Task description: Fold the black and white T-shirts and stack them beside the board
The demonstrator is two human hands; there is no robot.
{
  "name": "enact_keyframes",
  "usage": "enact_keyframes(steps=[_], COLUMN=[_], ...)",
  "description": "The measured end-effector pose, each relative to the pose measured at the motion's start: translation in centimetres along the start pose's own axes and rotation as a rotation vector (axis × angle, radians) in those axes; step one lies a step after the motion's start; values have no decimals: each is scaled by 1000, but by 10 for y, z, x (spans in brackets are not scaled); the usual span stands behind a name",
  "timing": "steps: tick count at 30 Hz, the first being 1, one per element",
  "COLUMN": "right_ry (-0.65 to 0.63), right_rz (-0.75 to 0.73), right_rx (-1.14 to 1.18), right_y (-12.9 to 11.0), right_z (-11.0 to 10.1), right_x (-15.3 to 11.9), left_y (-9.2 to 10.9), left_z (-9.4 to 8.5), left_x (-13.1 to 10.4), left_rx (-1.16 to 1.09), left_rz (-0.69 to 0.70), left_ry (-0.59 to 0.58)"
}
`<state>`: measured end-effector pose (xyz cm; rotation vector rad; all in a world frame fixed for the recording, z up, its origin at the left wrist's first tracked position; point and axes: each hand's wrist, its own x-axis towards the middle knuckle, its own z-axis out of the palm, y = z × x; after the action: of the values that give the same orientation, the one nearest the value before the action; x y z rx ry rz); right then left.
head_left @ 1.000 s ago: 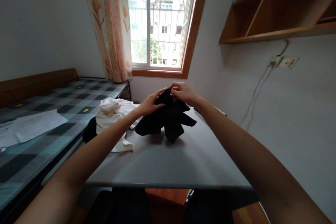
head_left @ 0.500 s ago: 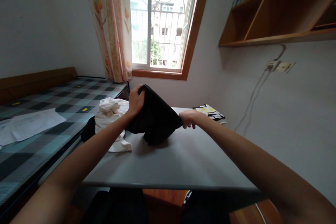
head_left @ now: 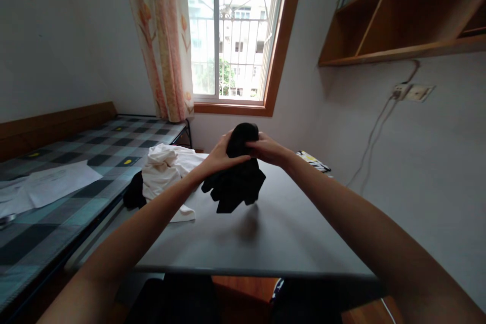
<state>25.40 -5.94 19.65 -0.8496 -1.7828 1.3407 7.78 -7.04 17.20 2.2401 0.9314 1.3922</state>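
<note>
A black garment (head_left: 237, 182) hangs bunched over the grey table, its lower edge in loose folds; its exact kind does not show. My left hand (head_left: 222, 154) grips its gathered upper part from the left, thumb stretched across the front. From the right, my right hand (head_left: 268, 149) pinches the same bunched part, close to my left hand. Left of the garment a crumpled white cloth (head_left: 163, 167) lies on the table (head_left: 296, 243), with a black cloth (head_left: 133, 192) at its left side.
A folded patterned cloth (head_left: 313, 161) lies at the table's far right. On the left stands a bed with a checked mattress (head_left: 114, 147) and papers (head_left: 53, 187). A wooden shelf (head_left: 379, 15) juts from the right wall above a socket with cables (head_left: 400, 92).
My hands have come together from wide apart; the right hand has moved left and up. The black garment, stretched between them before, is now gathered at the top and hanging.
</note>
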Motion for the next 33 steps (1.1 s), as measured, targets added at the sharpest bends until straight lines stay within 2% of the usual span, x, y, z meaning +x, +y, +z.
enact_keyframes(steps=[2,4,5,9,11,12,15,17,19,21,23,25,28,33], right_ry=[-80,-128,-99,192,312,377,554,654,733,764,761,753,738,654], right_rz=[12,38,48,153,202,208,275,360,433,486,566,686,813,836], right_rx=[76,47,18,-115,-177,-209,-357,-503,-665,-796,-938,-1089,-1214,-1318], right_y=[-7,-9,-8,12,27,36,64,82,99,114,127,140,154,162], right_z=[-4,-14,-21,-62,-86,-97,-126,-142,-155,-164,-168,-169,-167,-167], right_x=[-4,-9,-11,-24,-30,-33,-41,-45,-49,-55,-64,-73,-86,-93], left_y=[-4,-4,-1,21,26,23,-6,-39,-73,-104,-126,-140,-148,-146], left_z=[-11,-35,-51,-121,-143,-148,-142,-128,-114,-106,-102,-103,-103,-99], left_x=[1,2,3,4,5,5,3,-4,-15,-29,-41,-51,-60,-66], left_rx=[42,165,273,767,937,995,1080,1098,1094,1070,1077,1099,1123,1141], left_rz=[-41,-110,-150,-265,-319,-360,-480,-497,-466,-487,-565,-594,-554,-511], left_ry=[-70,-129,-120,138,180,167,58,-44,-219,-390,-477,-459,-395,-370])
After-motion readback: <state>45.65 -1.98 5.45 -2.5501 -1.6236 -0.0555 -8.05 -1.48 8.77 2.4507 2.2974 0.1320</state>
